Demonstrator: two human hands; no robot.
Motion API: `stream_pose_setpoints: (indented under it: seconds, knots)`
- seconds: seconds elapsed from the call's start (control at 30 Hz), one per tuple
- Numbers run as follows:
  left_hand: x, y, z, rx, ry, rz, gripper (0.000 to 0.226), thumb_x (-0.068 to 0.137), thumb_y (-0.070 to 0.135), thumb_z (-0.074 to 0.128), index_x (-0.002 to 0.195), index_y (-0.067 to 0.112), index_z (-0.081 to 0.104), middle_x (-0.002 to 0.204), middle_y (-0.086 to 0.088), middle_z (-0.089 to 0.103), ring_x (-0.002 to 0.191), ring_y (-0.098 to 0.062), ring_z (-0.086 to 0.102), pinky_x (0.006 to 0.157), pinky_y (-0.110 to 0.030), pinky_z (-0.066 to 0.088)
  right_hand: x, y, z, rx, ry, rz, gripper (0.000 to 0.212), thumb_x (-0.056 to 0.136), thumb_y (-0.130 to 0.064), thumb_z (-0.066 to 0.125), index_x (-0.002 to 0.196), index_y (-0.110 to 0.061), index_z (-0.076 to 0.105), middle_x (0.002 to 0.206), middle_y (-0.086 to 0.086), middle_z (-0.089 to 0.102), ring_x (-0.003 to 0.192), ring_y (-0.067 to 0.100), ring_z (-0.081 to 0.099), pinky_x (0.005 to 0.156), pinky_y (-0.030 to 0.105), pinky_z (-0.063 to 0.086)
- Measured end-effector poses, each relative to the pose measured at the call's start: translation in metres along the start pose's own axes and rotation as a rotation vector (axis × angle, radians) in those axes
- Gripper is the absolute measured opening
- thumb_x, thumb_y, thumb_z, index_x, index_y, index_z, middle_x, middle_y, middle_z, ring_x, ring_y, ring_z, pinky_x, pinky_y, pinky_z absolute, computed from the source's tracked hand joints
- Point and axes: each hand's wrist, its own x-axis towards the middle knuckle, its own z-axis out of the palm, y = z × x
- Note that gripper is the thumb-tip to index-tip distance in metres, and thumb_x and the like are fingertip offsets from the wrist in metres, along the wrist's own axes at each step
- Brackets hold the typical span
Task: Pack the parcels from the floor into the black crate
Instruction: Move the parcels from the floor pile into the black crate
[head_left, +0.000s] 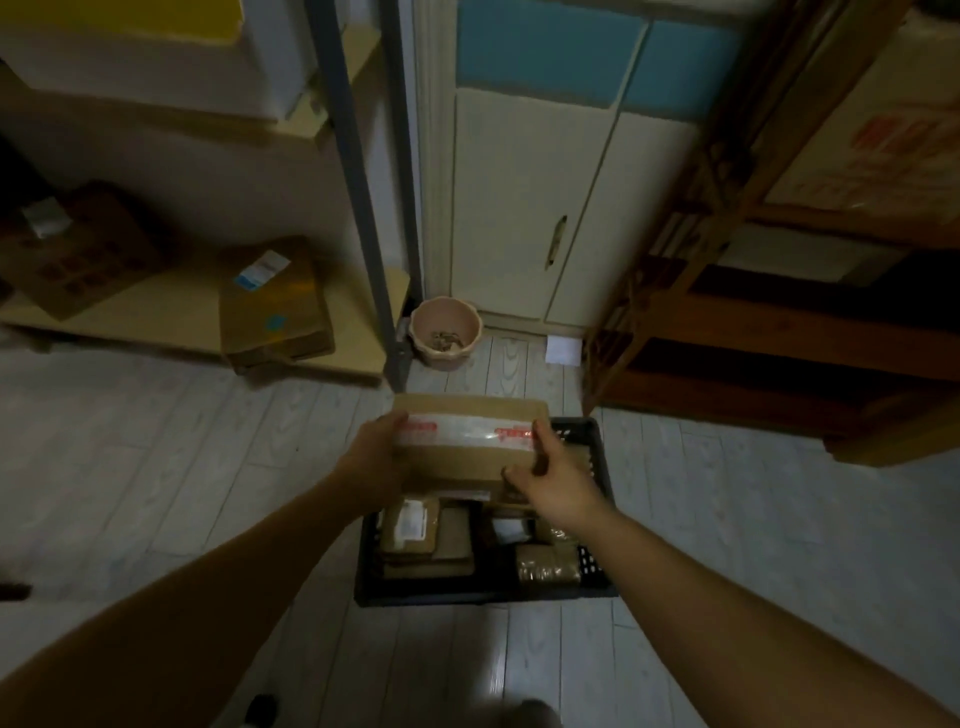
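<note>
A brown cardboard parcel with a clear tape strip printed in red is held over the far end of the black crate. My left hand grips its left side, thumb on top. My right hand holds its right side, thumb on the tape and fingers curled under the near edge. Inside the crate lie several small brown parcels, some with white labels. The far part of the crate is hidden behind the held parcel.
The crate stands on a pale plank floor. A low shelf at left carries a labelled cardboard box behind a grey post. A pink pot sits by the cream cabinet door. A wooden rack stands at right.
</note>
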Motion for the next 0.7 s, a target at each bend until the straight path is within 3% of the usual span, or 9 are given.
stream_pose_setpoints:
  seconds: [0.1, 0.23, 0.3, 0.4, 0.53, 0.7]
  knots:
    - [0.037, -0.076, 0.053, 0.138, -0.078, -0.031, 0.056, 0.085, 0.027, 0.064, 0.134, 0.021, 0.04, 0.135, -0.006, 0.046, 0.119, -0.027, 0.052, 0.098, -0.047, 0.049, 0.039, 0.073, 0.052, -0.104, -0.074, 0.055, 0.077, 0.088, -0.036, 0.059, 0.149, -0.041, 0.012, 0.145, 0.005, 0.034, 0.12, 0.025, 0.05, 0.098, 0.043, 0.049]
    - [0.093, -0.136, 0.099, 0.153, -0.033, 0.005, 0.053, 0.09, 0.026, 0.059, 0.137, 0.022, 0.035, 0.139, 0.007, 0.026, 0.123, -0.017, 0.038, 0.097, -0.033, 0.045, 0.103, 0.134, 0.098, -0.155, -0.036, 0.021, 0.072, 0.093, -0.03, 0.055, 0.151, -0.035, 0.014, 0.146, 0.01, 0.032, 0.12, 0.029, 0.05, 0.101, 0.044, 0.047]
    - [0.127, -0.161, 0.111, 0.244, 0.028, 0.045, 0.06, 0.089, 0.028, 0.06, 0.141, 0.024, 0.031, 0.15, -0.003, 0.018, 0.132, -0.026, 0.035, 0.103, -0.04, 0.041, 0.139, 0.149, 0.113, -0.166, -0.027, -0.007, 0.07, 0.094, -0.03, 0.053, 0.151, -0.035, 0.014, 0.146, 0.01, 0.032, 0.122, 0.029, 0.048, 0.105, 0.044, 0.043]
    - [0.174, -0.193, 0.121, 0.318, 0.077, 0.031, 0.069, 0.088, 0.04, 0.056, 0.147, 0.029, 0.021, 0.156, -0.002, 0.008, 0.137, -0.031, 0.031, 0.109, -0.049, 0.036, 0.187, 0.165, 0.133, -0.148, -0.026, -0.051, 0.069, 0.095, -0.033, 0.05, 0.151, -0.038, 0.01, 0.146, 0.008, 0.031, 0.119, 0.027, 0.049, 0.103, 0.045, 0.044]
    - [0.218, -0.22, 0.129, 0.398, 0.114, 0.036, 0.063, 0.095, 0.034, 0.044, 0.15, 0.027, 0.014, 0.159, -0.002, 0.001, 0.141, -0.029, 0.025, 0.115, -0.045, 0.027, 0.234, 0.18, 0.153, -0.193, 0.005, -0.115, 0.065, 0.097, -0.034, 0.047, 0.152, -0.034, 0.012, 0.15, 0.009, 0.026, 0.123, 0.028, 0.046, 0.106, 0.042, 0.041]
    - [0.243, -0.236, 0.134, 0.519, 0.123, 0.057, 0.062, 0.098, 0.034, 0.038, 0.152, 0.025, 0.009, 0.16, -0.004, -0.003, 0.143, -0.028, 0.021, 0.116, -0.04, 0.023, 0.266, 0.186, 0.159, -0.235, 0.085, -0.167, 0.057, 0.098, -0.037, 0.045, 0.15, -0.031, 0.023, 0.148, 0.011, 0.033, 0.127, 0.029, 0.044, 0.108, 0.042, 0.038]
